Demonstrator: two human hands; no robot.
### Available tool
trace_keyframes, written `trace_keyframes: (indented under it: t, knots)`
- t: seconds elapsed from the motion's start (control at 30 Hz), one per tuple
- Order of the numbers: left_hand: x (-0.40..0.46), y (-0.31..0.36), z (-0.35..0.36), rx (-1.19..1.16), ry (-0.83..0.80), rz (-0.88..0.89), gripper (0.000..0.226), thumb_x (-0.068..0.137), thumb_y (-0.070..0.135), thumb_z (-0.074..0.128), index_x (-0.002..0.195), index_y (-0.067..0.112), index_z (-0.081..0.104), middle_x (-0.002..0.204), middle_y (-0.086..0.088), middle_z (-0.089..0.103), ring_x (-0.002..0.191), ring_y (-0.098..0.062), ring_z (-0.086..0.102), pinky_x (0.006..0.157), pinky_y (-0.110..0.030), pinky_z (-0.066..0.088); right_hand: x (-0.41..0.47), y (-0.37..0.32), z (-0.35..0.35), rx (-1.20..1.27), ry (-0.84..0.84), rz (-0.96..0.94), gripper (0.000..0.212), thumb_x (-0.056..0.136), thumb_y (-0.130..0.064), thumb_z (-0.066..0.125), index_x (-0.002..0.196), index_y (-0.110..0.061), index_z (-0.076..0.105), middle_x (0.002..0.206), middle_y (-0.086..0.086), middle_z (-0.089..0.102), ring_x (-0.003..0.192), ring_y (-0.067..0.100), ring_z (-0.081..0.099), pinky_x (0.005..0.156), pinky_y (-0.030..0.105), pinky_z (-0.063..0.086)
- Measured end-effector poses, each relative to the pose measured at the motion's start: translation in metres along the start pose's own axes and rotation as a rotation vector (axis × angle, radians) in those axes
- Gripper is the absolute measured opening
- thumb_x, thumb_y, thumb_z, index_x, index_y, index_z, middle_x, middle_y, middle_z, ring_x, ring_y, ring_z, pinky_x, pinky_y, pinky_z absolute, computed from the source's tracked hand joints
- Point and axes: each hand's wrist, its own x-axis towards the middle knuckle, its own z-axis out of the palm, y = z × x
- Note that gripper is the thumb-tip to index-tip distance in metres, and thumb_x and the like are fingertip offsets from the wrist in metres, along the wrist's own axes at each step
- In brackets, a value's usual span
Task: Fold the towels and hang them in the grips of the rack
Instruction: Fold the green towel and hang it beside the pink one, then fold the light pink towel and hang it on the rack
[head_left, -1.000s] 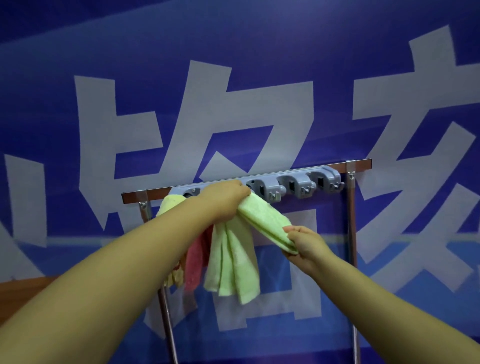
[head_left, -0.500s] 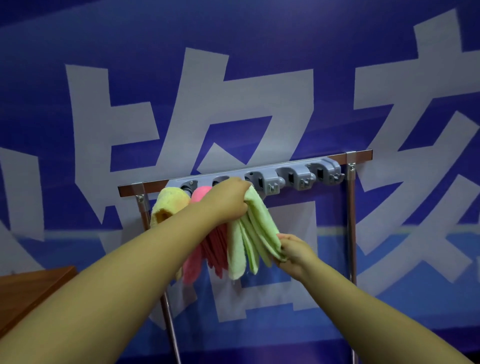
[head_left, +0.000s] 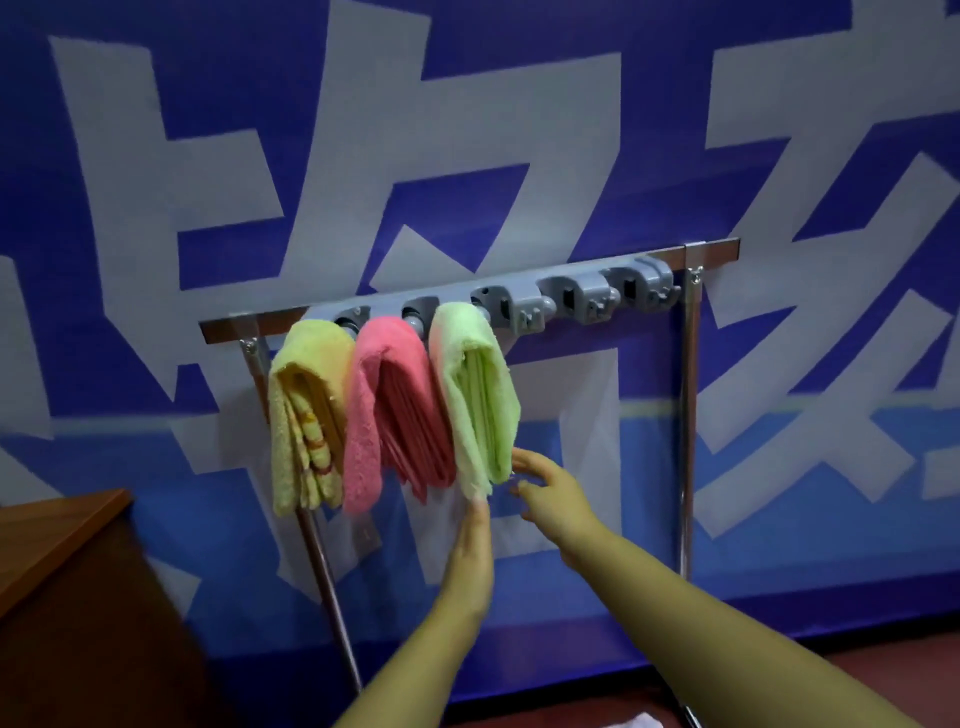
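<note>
Three folded towels hang side by side from the left grips of the grey rack (head_left: 524, 304): a yellow towel (head_left: 306, 410), a pink towel (head_left: 395, 405) and a green towel (head_left: 475, 389). My left hand (head_left: 470, 545) reaches up with straight fingers, its fingertips touching the lower edge of the green towel. My right hand (head_left: 545, 486) is just right of that edge, fingers spread and holding nothing. Three grips on the right side of the rack (head_left: 571, 296) hold nothing.
The rack stands on two metal legs (head_left: 688, 415) in front of a blue banner with large white characters. A brown wooden table (head_left: 57, 530) juts in at the lower left. Something white (head_left: 641, 721) lies on the floor at the bottom edge.
My left hand let go of the green towel's top at the grip and dropped to its lower edge. My right hand released the towel end. The green towel now hangs by itself.
</note>
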Motion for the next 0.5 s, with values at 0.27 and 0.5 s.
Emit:
trace_keyframes:
  t: [0.27,0.5]
  knots:
    - [-0.049,-0.168,-0.001,0.134,-0.076,-0.416,0.059,0.096,0.049,0.024,0.147,0.018,0.025,0.154,-0.002,0.027,0.140,-0.019,0.028,0.117,-0.045,0.019,-0.057,0.159,-0.024,-0.184,0.024,0.266,0.030,0.090,0.001,0.048,0.116,-0.008,0.060,0.080,0.004,0.059,0.068,0.021,0.056,0.050,0.014,0.041]
    - [-0.110,-0.302,-0.008,0.262,-0.170,-0.740,0.053,0.093,0.055,0.037,0.137,0.025,0.039,0.145,0.001,0.042,0.132,-0.018,0.040,0.114,-0.045,0.027,-0.126,0.321,-0.074,-0.437,-0.080,0.705,0.034,0.084,0.001,0.051,0.117,-0.007,0.059,0.086,0.012,0.061,0.073,0.022,0.056,0.056,0.018,0.038]
